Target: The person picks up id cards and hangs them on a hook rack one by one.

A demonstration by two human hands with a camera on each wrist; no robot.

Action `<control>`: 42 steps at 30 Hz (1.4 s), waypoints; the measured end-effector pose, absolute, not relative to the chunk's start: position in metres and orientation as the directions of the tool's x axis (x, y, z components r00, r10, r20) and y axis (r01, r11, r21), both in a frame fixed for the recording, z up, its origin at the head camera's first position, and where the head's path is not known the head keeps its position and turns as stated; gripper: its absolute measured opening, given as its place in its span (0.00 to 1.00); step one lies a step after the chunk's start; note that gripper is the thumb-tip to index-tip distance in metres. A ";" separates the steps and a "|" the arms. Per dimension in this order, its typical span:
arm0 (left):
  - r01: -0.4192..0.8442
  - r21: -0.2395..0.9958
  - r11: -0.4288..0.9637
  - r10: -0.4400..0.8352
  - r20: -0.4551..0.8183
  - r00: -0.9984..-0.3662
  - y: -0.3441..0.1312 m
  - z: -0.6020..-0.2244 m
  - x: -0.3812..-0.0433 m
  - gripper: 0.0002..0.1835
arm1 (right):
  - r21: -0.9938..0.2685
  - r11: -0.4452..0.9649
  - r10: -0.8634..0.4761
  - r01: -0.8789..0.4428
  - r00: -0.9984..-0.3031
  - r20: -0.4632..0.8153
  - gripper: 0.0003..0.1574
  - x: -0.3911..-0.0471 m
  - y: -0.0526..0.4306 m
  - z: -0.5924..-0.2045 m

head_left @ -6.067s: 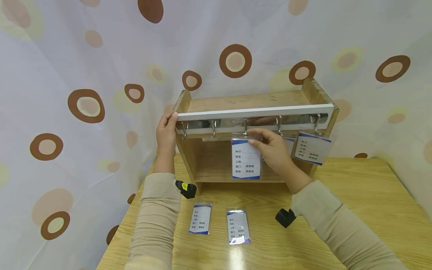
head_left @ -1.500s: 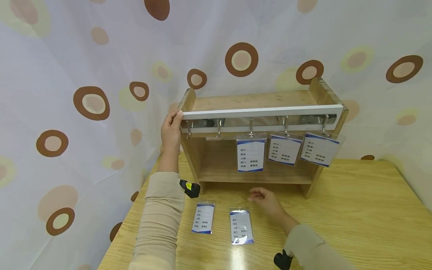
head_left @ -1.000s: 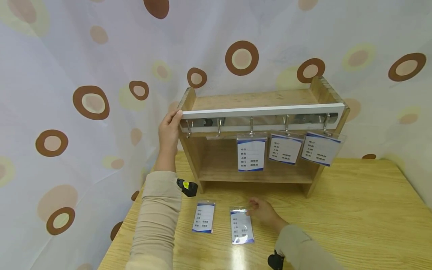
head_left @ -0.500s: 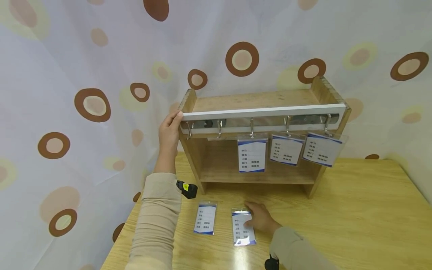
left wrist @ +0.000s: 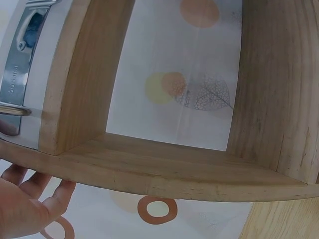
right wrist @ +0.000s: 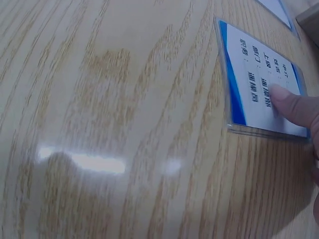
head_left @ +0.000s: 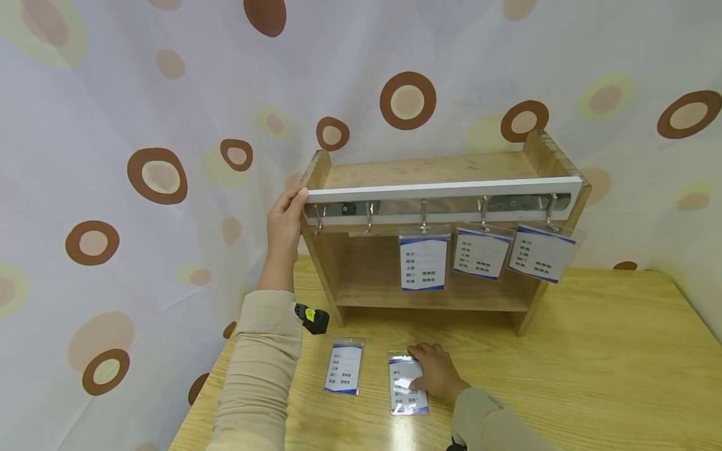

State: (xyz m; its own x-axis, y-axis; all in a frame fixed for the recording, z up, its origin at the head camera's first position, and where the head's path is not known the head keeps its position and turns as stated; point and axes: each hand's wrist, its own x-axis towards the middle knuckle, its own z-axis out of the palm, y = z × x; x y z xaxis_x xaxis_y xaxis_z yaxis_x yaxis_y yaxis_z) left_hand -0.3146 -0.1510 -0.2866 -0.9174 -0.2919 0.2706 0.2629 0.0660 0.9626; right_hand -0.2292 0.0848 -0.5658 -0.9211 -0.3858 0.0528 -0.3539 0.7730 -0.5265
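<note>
My left hand (head_left: 284, 228) grips the front left corner of a small wooden shelf (head_left: 434, 299), at the end of its white hook rail (head_left: 389, 192). In the left wrist view its fingers (left wrist: 59, 199) press the outer side panel. On the table, my right hand (head_left: 439, 374) holds a clear-sleeved ID badge (head_left: 408, 406) at its right side. The right wrist view shows the thumb (right wrist: 294, 105) on the printed face; the other fingers are mostly hidden. A second ID badge (head_left: 343, 371) lies to the left. Three more badges (head_left: 423, 266) hang from the middle and right hooks.
Two hooks (head_left: 369, 218) at the rail's left end carry no badge. The shelf stands on a wood-grain table (head_left: 609, 351), close to a patterned cloth backdrop (head_left: 214, 75). Black wrist cameras (head_left: 313, 319) stick out from the sleeves.
My right hand let go of the badge on the middle hook, came down to the table and took hold of the right-hand badge there. The left hand stays on the shelf corner.
</note>
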 end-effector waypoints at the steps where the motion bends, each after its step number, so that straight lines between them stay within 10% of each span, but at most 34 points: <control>1: 0.267 0.961 0.070 -0.294 0.275 -0.915 -0.151 -0.287 -0.315 0.19 | -0.523 0.776 -0.386 -0.352 -0.921 0.047 0.45 -0.229 0.084 -0.565; 9: 0.285 0.956 0.065 -0.311 0.291 -0.905 -0.151 -0.287 -0.317 0.17 | -0.526 0.804 -0.357 -0.277 -0.932 -0.055 0.50 -0.226 0.079 -0.557; 42: 0.161 0.987 0.008 -0.282 0.156 -0.946 -0.150 -0.281 -0.314 0.20 | -0.894 0.416 -0.182 -0.168 -0.978 0.099 0.15 -0.223 0.082 -0.520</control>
State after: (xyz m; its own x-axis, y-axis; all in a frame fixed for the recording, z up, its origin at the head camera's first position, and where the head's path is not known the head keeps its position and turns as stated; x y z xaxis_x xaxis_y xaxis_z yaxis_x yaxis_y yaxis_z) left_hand -0.3139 -0.1496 -0.2813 -0.9465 -0.2823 0.1564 0.1608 0.0078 0.9870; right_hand -0.2230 0.0817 -0.5204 -0.9783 -0.1825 0.0985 -0.1676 0.4157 -0.8939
